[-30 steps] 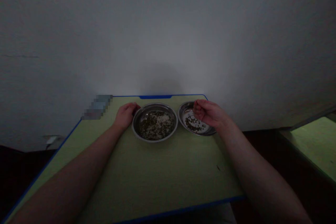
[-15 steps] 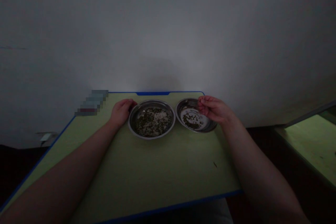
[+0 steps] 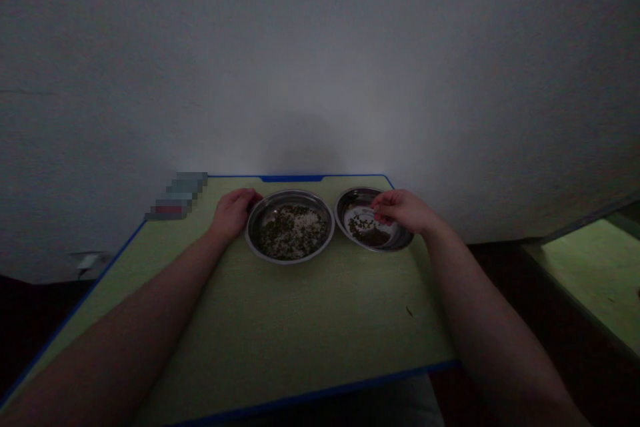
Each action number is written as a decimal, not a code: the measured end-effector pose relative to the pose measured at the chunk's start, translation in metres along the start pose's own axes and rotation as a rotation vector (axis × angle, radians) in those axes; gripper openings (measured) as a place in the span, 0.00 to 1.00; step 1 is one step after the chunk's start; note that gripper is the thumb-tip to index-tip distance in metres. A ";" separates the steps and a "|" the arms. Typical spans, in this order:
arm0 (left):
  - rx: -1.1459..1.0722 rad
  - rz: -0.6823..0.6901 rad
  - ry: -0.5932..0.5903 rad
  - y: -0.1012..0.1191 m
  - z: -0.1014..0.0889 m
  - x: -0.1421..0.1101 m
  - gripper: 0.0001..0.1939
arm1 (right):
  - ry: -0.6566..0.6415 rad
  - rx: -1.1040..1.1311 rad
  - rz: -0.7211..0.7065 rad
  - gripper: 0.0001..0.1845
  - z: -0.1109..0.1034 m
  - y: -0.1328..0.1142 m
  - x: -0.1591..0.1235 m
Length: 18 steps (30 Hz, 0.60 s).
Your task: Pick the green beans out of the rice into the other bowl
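Note:
A round metal bowl (image 3: 290, 260) holds dark green beans, perhaps mung beans, mixed with white grains (image 3: 307, 220) that look like rice. My left hand (image 3: 233, 213) is curled at this bowl's left rim, its fingertips partly hidden. To the right stands a second metal bowl (image 3: 345, 195) with green beans (image 3: 367, 230) scattered on its bottom. Above its right side hangs my right hand (image 3: 403, 211), thumb and fingers drawn together in a pinch. Whatever lies between those fingertips is too small to make out.
Both bowls stand on a pale green table (image 3: 300, 320) with blue edging, set against a grey wall (image 3: 320, 67). A blurred-out flat item (image 3: 177, 197) lies at the back left corner. A small dark mark (image 3: 409, 311) shows at the front right. Another green surface (image 3: 595, 273) is farther right.
My right hand rose slightly and drew right, then came lower and back left over the right bowl. My left hand stays at the left bowl's rim. The view shifted a little.

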State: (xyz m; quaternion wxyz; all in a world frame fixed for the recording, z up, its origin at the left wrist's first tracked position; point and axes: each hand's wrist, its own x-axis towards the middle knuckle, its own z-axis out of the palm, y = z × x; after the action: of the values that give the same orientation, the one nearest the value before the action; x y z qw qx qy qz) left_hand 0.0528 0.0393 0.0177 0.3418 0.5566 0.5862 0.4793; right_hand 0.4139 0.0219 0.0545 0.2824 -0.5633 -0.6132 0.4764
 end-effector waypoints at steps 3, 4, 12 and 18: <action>0.001 -0.009 -0.002 0.001 0.000 0.000 0.16 | -0.020 -0.146 0.008 0.05 0.002 0.002 0.002; -0.001 -0.010 -0.005 0.000 0.000 0.000 0.16 | -0.022 -0.172 0.004 0.05 0.002 0.002 0.002; -0.046 -0.011 -0.021 -0.007 -0.001 0.004 0.16 | 0.019 -0.299 -0.152 0.05 -0.007 -0.003 -0.003; -0.008 -0.016 -0.008 0.001 0.000 -0.001 0.15 | 0.009 -0.437 -0.178 0.08 -0.009 -0.006 -0.007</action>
State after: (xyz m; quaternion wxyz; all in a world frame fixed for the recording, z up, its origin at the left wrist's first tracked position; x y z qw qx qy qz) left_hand 0.0531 0.0383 0.0190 0.3502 0.5522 0.5874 0.4768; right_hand 0.4208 0.0182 0.0644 0.1972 -0.5570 -0.7476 0.3031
